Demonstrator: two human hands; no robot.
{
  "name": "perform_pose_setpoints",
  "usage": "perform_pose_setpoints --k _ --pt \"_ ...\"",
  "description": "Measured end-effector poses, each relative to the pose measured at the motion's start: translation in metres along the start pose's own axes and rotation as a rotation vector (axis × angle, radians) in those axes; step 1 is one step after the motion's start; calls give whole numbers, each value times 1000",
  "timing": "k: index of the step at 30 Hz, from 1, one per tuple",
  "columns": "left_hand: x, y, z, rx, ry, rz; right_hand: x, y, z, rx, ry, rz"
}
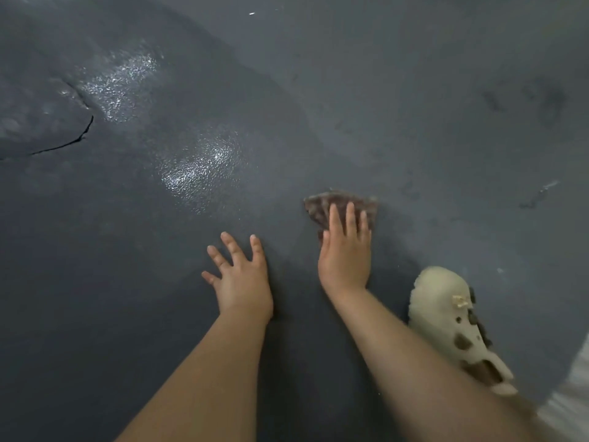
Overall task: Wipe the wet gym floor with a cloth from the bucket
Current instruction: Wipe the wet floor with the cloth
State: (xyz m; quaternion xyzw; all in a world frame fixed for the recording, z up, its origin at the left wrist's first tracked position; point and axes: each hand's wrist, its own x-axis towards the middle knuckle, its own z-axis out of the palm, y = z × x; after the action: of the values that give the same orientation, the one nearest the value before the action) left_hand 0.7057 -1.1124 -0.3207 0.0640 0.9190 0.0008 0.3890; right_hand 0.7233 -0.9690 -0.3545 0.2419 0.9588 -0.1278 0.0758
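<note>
**Wiping in progress — wet patches left ahead of you**

Your right hand (pixel 345 250) presses the small brownish, crumpled cloth (pixel 341 205) flat to the dark grey textured gym floor (pixel 414 106), fingers straight and close together on top of it, not curled round it. Your left hand (pixel 242 279) lies palm-down on bare floor just beside, fingers spread, holding nothing; it looks like a brace.

Progress, as a judgement: the cloth is out and working, so fetching is done. The bucket is not in view. The floor to the upper right looks lighter and matt. Two glistening wet patches (pixel 197 170) up-left of the cloth look untouched, so a good share is left.

Around you: a cream perforated clog (pixel 446 320) with dark spots sits near your right forearm. A thin black crack (pixel 76 138) runs through the floor far left; the cloth may snag there.
</note>
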Motion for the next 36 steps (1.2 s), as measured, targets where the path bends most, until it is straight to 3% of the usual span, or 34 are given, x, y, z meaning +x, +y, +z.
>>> perform_pose_setpoints --k 4,13,21,27,32,36 --pt "0 -1 1 -11 -3 -6 -7 -15 3 -66 -94 23" --pt "2 -1 5 -9 -18 -11 118 -66 -14 -183 -109 -207" --pt "3 -1 6 16 -6 -4 170 -71 -27 -187 -131 -248" --pt "3 -1 0 9 -58 7 147 -10 -28 -94 -45 -96" --pt "2 -2 -3 19 -53 16 100 59 -29 -42 43 184" --pt "1 -2 -3 12 -43 20 43 60 -15 30 70 341"
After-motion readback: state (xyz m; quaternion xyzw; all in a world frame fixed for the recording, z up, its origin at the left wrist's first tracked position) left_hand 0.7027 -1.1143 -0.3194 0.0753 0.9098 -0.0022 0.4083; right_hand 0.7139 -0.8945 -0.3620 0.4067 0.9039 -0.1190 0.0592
